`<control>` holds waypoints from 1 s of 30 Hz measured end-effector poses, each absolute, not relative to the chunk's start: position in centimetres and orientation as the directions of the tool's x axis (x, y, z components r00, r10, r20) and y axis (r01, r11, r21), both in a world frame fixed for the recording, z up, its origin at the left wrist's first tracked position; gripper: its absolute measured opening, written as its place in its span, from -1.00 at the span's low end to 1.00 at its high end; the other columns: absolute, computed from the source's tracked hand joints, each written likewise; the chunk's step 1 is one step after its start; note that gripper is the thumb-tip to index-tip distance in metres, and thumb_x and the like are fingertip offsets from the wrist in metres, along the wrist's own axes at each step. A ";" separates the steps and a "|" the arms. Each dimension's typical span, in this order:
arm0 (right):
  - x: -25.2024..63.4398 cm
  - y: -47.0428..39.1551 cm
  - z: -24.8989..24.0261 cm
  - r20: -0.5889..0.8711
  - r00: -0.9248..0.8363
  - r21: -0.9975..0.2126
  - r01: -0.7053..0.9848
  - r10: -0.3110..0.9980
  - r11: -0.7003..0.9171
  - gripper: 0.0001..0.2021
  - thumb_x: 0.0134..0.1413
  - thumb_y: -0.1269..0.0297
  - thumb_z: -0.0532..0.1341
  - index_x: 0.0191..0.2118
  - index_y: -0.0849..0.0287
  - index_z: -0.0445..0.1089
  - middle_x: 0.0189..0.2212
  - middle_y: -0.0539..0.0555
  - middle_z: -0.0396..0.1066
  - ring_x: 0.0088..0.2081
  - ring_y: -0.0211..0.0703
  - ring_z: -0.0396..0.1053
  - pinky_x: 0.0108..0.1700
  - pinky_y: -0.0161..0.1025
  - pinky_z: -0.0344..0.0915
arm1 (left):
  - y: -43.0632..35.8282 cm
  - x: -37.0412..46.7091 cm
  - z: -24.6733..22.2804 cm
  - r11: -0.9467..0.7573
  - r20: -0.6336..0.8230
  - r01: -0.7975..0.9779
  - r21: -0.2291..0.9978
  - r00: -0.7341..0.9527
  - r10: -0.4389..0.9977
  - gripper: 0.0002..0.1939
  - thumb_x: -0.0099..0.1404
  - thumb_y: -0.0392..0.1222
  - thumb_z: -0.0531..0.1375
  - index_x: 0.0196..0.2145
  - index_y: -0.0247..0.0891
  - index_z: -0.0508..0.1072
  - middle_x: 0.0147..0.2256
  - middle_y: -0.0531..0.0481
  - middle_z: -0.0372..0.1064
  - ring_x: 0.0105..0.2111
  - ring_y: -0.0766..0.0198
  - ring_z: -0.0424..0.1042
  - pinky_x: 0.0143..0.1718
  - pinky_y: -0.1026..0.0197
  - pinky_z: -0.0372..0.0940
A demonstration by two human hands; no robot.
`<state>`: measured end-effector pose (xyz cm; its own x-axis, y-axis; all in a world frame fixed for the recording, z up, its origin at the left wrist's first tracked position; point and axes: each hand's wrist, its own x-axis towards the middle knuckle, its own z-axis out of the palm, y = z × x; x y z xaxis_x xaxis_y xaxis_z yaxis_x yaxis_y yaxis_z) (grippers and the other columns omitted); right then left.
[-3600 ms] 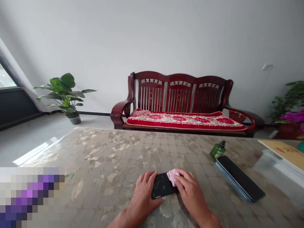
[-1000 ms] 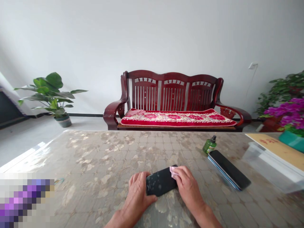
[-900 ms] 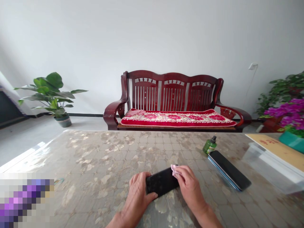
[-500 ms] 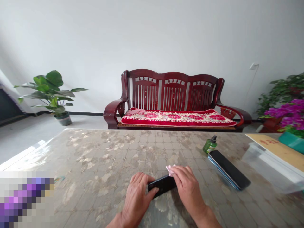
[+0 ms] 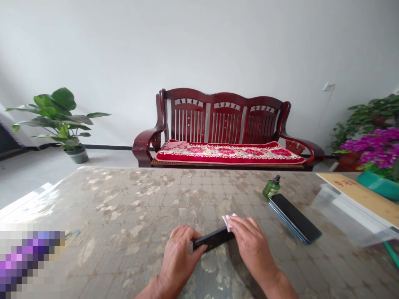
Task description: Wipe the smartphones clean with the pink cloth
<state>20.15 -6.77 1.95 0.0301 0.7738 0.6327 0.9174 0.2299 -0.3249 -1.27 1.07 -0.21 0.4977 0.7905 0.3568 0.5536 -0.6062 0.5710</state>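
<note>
A black phone is held tilted above the patterned table. My left hand grips its left end, with the thumb along the near edge. At the phone's right end, my right hand pinches a small pale pink cloth against it; the fingers hide part of the cloth and that end. Further right lie a dark-screened phone on what looks like a blue-edged stack, and a green bottle with a black top.
On the right are a clear plastic folder, a tan envelope and a teal pot with purple flowers. A pixelated patch covers the lower left. Behind the table stands a red wooden bench; a potted plant is at the left.
The held phone has tipped to a narrower, more edge-on view. My right hand and the cloth have moved slightly right. The whole scene has shifted a little left.
</note>
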 end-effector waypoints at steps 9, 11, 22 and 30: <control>13.5 -6.5 2.3 0.631 -0.122 -0.297 0.875 0.767 0.383 -0.70 0.29 0.45 0.09 0.06 0.09 0.41 -0.17 0.10 0.52 -0.23 -0.11 0.44 -0.15 -0.15 0.42 | 0.8 -1.2 -0.5 -0.657 0.437 0.488 0.575 0.496 0.751 -0.83 0.13 -0.30 0.23 -0.51 -0.15 0.28 -0.51 0.13 0.32 -0.44 0.23 0.37 -0.21 0.14 0.26; 14.8 -6.6 2.4 0.623 -0.108 -0.293 0.886 0.775 0.359 -0.69 0.28 0.45 0.09 0.07 0.08 0.40 -0.15 0.10 0.52 -0.19 -0.12 0.45 -0.12 -0.15 0.42 | 0.8 -1.3 -0.3 -0.638 0.408 0.501 0.584 0.498 0.765 -0.83 0.13 -0.30 0.24 -0.51 -0.15 0.29 -0.51 0.13 0.33 -0.43 0.22 0.38 -0.21 0.13 0.27; 18.8 -6.3 1.4 0.625 -0.001 -0.306 0.920 0.780 0.246 -0.68 0.32 0.42 0.06 0.10 0.04 0.38 -0.09 0.10 0.50 -0.09 -0.08 0.44 -0.07 -0.11 0.40 | 1.2 -0.8 -0.6 -0.594 0.377 0.531 0.604 0.466 0.800 -0.83 0.10 -0.30 0.27 -0.49 -0.15 0.31 -0.50 0.12 0.37 -0.37 0.17 0.41 -0.22 0.14 0.28; 19.9 -6.5 2.0 0.603 -0.060 -0.299 0.907 0.796 0.296 -0.69 0.32 0.41 0.09 0.08 0.03 0.40 -0.08 0.07 0.51 -0.10 -0.12 0.45 -0.06 -0.15 0.41 | 1.0 -1.0 -0.4 -0.588 0.341 0.538 0.604 0.492 0.801 -0.83 0.13 -0.29 0.25 -0.49 -0.15 0.30 -0.49 0.10 0.36 -0.36 0.17 0.39 -0.24 0.15 0.26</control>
